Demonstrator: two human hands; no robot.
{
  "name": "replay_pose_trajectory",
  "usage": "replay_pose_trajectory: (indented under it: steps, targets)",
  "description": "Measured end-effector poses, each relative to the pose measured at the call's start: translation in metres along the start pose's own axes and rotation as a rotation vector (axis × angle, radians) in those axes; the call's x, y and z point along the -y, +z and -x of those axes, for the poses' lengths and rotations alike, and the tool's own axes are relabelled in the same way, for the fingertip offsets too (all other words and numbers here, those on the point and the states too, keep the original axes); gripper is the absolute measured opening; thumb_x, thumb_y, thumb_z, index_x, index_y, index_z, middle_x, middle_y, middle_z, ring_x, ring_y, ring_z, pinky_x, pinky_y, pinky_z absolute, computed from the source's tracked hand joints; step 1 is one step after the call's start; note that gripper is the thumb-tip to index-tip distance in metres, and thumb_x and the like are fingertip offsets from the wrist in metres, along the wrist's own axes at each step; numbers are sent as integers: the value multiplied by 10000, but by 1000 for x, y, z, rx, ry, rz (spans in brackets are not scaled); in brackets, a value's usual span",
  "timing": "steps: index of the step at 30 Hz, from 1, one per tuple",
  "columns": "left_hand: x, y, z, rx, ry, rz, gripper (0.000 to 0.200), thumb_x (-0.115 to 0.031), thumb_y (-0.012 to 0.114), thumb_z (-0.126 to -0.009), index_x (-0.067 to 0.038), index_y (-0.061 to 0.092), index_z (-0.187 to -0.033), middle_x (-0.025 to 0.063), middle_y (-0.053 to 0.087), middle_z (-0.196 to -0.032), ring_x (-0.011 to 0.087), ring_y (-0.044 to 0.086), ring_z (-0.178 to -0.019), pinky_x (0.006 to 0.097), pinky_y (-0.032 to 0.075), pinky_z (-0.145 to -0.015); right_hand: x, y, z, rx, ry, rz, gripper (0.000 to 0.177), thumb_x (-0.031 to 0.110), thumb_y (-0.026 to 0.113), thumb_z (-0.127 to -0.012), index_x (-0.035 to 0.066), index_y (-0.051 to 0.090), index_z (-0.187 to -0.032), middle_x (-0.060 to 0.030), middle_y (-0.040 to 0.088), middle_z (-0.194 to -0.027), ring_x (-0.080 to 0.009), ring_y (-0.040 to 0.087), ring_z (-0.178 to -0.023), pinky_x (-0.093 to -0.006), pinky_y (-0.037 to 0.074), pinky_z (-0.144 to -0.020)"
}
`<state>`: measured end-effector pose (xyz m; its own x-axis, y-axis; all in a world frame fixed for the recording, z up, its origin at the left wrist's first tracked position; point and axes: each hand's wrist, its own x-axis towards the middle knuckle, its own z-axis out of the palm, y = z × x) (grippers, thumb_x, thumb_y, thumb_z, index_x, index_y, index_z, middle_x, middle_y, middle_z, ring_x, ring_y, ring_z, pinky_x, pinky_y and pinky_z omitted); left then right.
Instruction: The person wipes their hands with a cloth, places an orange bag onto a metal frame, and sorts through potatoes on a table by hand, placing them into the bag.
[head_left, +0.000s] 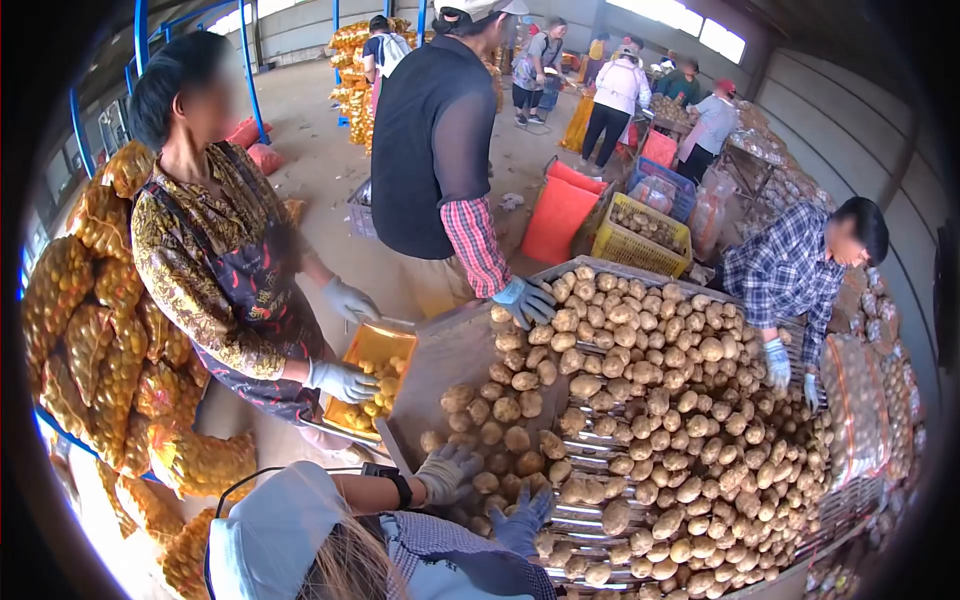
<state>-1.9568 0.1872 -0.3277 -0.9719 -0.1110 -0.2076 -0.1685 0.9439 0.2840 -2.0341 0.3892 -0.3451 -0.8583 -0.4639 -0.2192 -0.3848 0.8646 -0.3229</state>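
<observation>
Potatoes (700,430) cover a large sorting table with metal rollers (585,515). At its lower left edge is my left hand (447,473), in a pale glove with a dark watch on the wrist. Its fingers are outstretched by the loose potatoes, and I see nothing gripped in it. My right hand (520,520), in a bluish glove, lies at the near potatoes with its fingers spread, partly over the rollers. A pale blue cap (275,535) and a checked garment (440,545) fill the bottom of the view.
At left, a co-worker's gloved hand (342,380) reaches into a crate (398,345) with potatoes. Another's blue glove (524,300) touches potatoes at the table's far edge. A checked-shirt co-worker (785,265) works at right. Filled net sacks (90,330) and a yellow crate (608,250) stand around.
</observation>
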Motion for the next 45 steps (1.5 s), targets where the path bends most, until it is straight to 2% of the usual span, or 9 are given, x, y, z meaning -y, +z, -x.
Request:
replay_pose_trajectory:
  steps: [3, 8, 18, 20, 26, 32, 37, 44, 45]
  targets:
    - [1, 9, -6, -102, 2, -28, 663, -362, 599, -803, -141, 390, -1392, 176, 338, -1445, 425, 310, -1315, 542, 296, -1052, -2, -17, -25, -202, -377, -321, 980, 590, 654, -734, 52, 275, -1461, -251, 147, -1520, -413, 113, -1415, -506, 98, -1149]
    - [19, 18, -23, -37, 63, -9, 665, -458, 537, -841, -131, 382, -1399, 189, 288, -1475, 448, 286, -1326, 539, 240, -1086, -37, -69, -93, -474, -24, -25, 884, 549, 593, -809, 87, 242, -1476, -213, 119, -1544, -368, 106, -1431, -522, 48, -1148]
    - [34, -11, -25, -27, 10, 89, 757, -433, 591, -795, -109, 334, -1429, 190, 226, -1506, 434, 232, -1351, 527, 196, -1107, 55, -50, -93, -33, -195, 151, 939, 619, 619, -751, 183, 232, -1487, -137, 181, -1547, -310, 129, -1438, -482, 20, -1161]
    - [36, -28, -32, -50, -60, 107, 786, -426, 585, -795, -94, 294, -1446, 201, 202, -1512, 426, 209, -1364, 521, 175, -1118, 70, -69, -89, 368, -284, 6, 910, 584, 641, -752, 185, 265, -1477, -147, 191, -1542, -301, 129, -1440, -461, 19, -1165]
    - [40, -56, -52, -16, -83, 73, 717, -435, 533, -851, -104, 304, -1445, 218, 267, -1479, 426, 227, -1357, 540, 167, -1114, 11, -121, -195, -238, -156, -204, 738, 308, 692, -778, 111, 364, -1409, -143, 328, -1461, -310, 283, -1367, -476, 245, -1122]
    - [42, -58, -66, 25, -84, 45, 692, -438, 521, -848, -100, 336, -1423, 219, 285, -1468, 412, 254, -1346, 545, 166, -1115, -3, -148, -355, -162, -141, 487, 659, 339, 558, -857, 167, 314, -1444, -123, 312, -1493, -320, 268, -1384, -494, 181, -1134]
    - [46, -46, -55, -87, -82, 171, 687, -408, 558, -819, -80, 367, -1392, 218, 314, -1440, 424, 273, -1324, 561, 174, -1103, 49, -104, -344, 71, 94, 360, 695, 626, 188, -926, 225, 217, -1492, -39, 151, -1566, -296, 107, -1444, -597, 5, -1129]
    - [26, -43, -52, -106, 18, 224, 713, -377, 595, -781, -65, 366, -1380, 243, 323, -1404, 453, 268, -1302, 574, 174, -1092, 79, -104, -190, 130, -383, 322, 641, 505, 582, -807, 91, 519, -1291, -117, 420, -1415, -289, 356, -1329, -605, 139, -1087]
    - [23, -46, -57, -97, 34, 232, 714, -372, 592, -782, -61, 362, -1382, 245, 314, -1412, 460, 265, -1301, 577, 172, -1092, 57, -62, -159, 27, -550, -121, 561, 403, 689, -747, 72, 580, -1187, -143, 529, -1256, -286, 461, -1220, -530, 249, -1067]
